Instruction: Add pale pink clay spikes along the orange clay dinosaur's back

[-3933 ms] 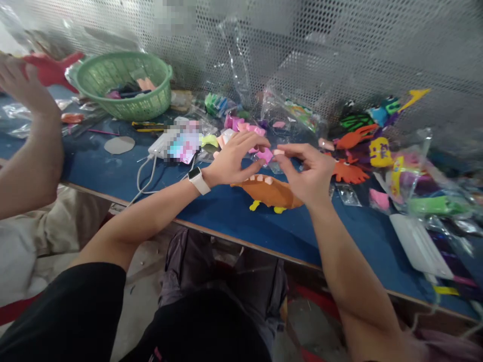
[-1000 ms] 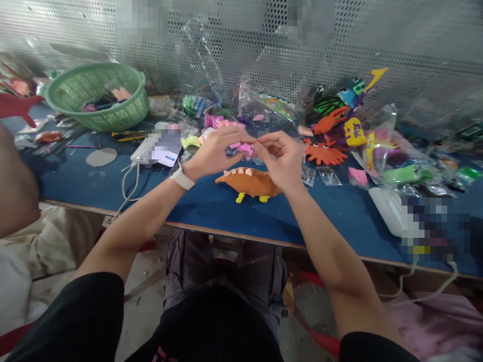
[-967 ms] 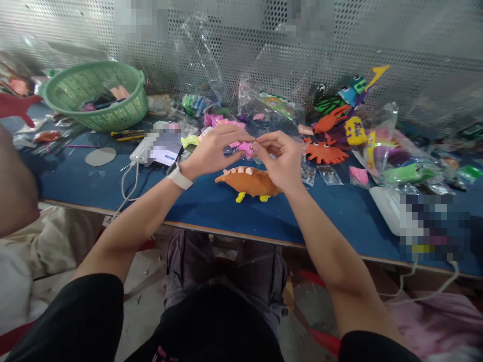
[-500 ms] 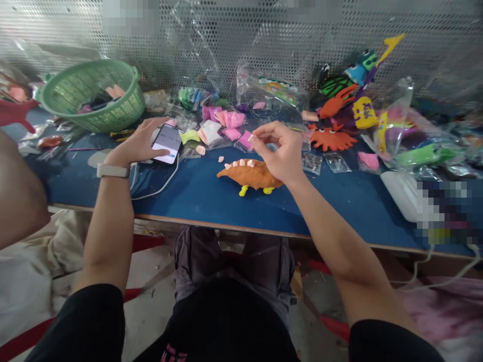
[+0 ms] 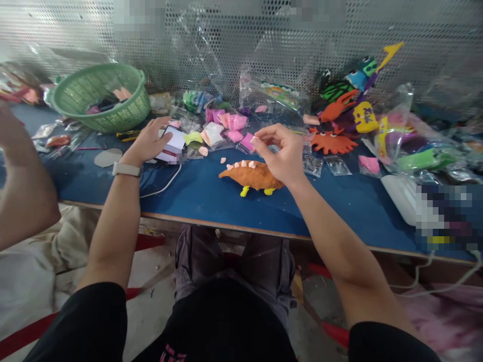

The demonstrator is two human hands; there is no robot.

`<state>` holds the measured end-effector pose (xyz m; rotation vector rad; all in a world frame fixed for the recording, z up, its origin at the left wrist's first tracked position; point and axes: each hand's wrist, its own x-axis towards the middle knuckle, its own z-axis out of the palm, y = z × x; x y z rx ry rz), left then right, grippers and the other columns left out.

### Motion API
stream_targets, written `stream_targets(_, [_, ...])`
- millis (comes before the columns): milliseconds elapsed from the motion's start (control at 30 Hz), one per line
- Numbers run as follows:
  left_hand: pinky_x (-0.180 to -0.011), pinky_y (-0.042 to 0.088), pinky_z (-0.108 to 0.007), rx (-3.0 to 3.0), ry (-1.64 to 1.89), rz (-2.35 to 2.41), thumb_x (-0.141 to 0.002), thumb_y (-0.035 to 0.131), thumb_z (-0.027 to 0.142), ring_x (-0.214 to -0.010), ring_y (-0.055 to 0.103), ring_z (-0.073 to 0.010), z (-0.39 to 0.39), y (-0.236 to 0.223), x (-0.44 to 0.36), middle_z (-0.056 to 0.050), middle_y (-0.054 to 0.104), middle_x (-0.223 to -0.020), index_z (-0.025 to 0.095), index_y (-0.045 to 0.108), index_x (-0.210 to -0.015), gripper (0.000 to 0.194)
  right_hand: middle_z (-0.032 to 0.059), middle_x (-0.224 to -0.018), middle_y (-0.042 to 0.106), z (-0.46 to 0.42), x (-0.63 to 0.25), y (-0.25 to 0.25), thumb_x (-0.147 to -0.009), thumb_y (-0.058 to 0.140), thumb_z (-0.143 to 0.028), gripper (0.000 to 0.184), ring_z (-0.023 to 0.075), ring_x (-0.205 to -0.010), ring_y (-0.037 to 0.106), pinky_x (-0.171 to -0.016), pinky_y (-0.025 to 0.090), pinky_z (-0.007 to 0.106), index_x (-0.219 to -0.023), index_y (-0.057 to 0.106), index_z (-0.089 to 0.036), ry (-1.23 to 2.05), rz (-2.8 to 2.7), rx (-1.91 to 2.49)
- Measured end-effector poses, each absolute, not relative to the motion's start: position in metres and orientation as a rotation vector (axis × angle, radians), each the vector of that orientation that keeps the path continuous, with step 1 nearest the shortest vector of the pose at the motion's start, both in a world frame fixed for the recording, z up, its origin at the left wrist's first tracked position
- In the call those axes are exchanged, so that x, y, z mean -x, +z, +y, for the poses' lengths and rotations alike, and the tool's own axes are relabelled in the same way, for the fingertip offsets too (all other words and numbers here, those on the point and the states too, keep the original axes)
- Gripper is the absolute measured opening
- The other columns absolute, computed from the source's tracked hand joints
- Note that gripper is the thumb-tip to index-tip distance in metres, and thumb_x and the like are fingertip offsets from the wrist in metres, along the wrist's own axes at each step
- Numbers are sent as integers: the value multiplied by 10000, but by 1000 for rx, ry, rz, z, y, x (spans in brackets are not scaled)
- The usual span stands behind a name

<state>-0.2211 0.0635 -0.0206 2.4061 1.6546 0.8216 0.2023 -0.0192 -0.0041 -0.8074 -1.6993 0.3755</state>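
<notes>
My left hand (image 5: 148, 142) rests over the left side of a smartphone (image 5: 174, 144), its fingers stretched out and its thumb on the lit screen. Thumb and index finger of my right hand (image 5: 282, 153) pinch a small pale pink clay piece (image 5: 253, 140), only partly visible. Just below that hand stands an orange-brown clay dinosaur (image 5: 249, 177) with yellow feet and a row of pale pink spikes along its back. The right hand hides its right end. A loose pink clay bit (image 5: 223, 160) lies behind its pointed left end.
At the back left stands a green basket (image 5: 101, 119). Bagged clay (image 5: 236, 121) lies along the back. An orange clay crab (image 5: 334, 142) and other figures are at the right, with a white object (image 5: 400, 198) near the edge. Another person's arm (image 5: 26, 181) reaches in at left.
The phone screen has switched from a timer to a mostly white display, with my left thumb moved up on it. The other person's arm has shifted. My right hand keeps its pinch.
</notes>
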Motion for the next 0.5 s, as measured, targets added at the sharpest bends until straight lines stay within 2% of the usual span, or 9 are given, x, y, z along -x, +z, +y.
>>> stream_targets(67, [-1291,505,-556,-2378,878,1735,-1089,428,599,-1420,661,-338,63,-20,219,-136,712,-1511,240,663,-1484,584,-15,-958,828,-20,-202,-4,-1020,761,-539,234,183,-882,800,-851,686,367,-1012,762,-305,333,-1721,816])
stream_targets(167, [-1283,516,-547,-2351,942,1790,-1090,405,550,-1388,685,-347,62,-19,217,-119,792,-1366,266,789,-1240,500,-10,-951,833,-22,-202,-3,-1040,723,-482,185,191,-873,802,-865,686,378,-1012,760,-303,237,-1774,828])
stream_targets(333, [-1275,535,-495,-2258,1101,1863,-1060,463,497,-1346,701,-288,62,-21,216,-105,772,-1360,234,810,-1059,436,-7,-934,836,-22,-203,-4,-1045,691,-403,125,200,-850,807,-843,678,380,-1027,757,-298,122,-1829,837])
stream_targets(500, [-1281,512,-487,-2265,1066,1843,-1030,447,425,-1342,692,-289,67,-27,215,-118,779,-1285,232,799,-1007,402,-2,-903,831,-21,-204,-6,-1043,673,-354,104,218,-844,810,-857,643,409,-1034,757,-295,19,-1881,851])
